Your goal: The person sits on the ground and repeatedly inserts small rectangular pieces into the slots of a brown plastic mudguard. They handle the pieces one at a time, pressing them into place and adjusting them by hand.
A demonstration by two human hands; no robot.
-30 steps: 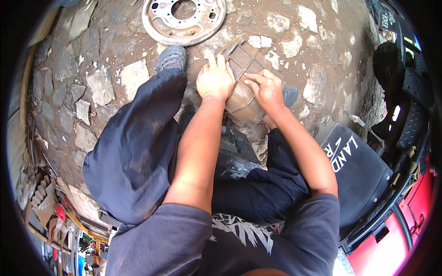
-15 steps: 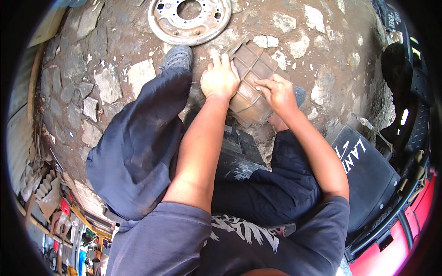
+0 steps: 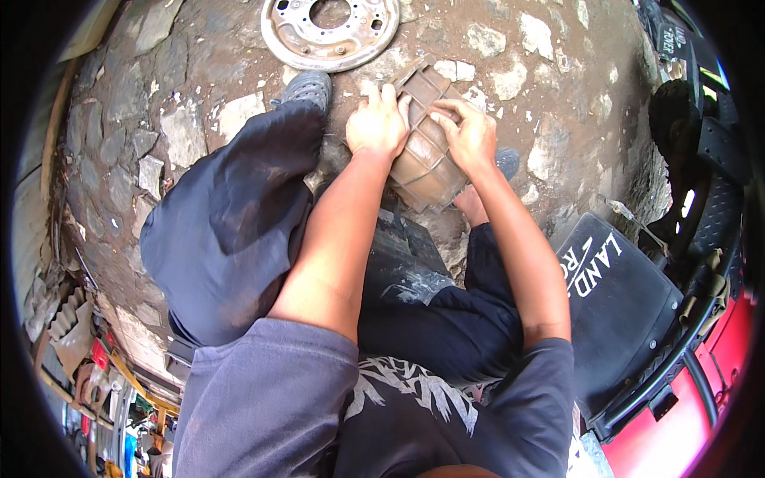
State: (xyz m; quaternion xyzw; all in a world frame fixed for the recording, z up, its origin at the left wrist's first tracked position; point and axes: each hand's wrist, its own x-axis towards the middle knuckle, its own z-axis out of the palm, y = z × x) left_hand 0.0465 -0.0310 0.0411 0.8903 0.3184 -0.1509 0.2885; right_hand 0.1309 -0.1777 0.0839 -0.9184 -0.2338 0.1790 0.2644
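A brown, dirt-stained casing (image 3: 428,147) with raised ribs in a grid stands tilted between my shins. My left hand (image 3: 378,123) is wrapped over its left edge, with the fingers bent around the rim. On the upper right part of the ribbed face, the bent fingers and thumb of my right hand (image 3: 468,135) are pinched close to the surface. Whatever they hold, if anything, is too small to make out. The underside of the casing is hidden.
A round metal wheel backing plate (image 3: 329,36) with a central hole lies on the stony ground beyond my left shoe (image 3: 307,92). To the right are a black mud flap (image 3: 625,307) and a red vehicle's body (image 3: 685,410). Assorted clutter (image 3: 96,374) fills the lower left.
My right hand has moved up and left across the ribbed face, still pinched. My left hand keeps its hold on the edge. The whole view has shifted slightly.
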